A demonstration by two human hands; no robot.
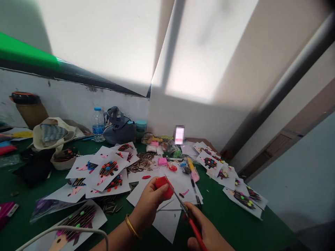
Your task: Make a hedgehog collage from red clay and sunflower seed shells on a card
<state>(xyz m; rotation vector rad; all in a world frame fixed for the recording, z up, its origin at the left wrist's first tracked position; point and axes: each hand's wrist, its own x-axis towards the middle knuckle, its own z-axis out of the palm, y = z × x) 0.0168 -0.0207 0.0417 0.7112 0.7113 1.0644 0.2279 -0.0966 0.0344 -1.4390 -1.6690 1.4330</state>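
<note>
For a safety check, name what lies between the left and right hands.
In the head view, the blades of the red-handled scissors reach from the right hand to the red piece in the left hand; white paper shows behind.

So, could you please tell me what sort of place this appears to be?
Probably a handicraft workspace: the green table bears paper cards with spiky animal figures and a pile of what look like sunflower seeds, and the right hand holds red-handled scissors.
</note>
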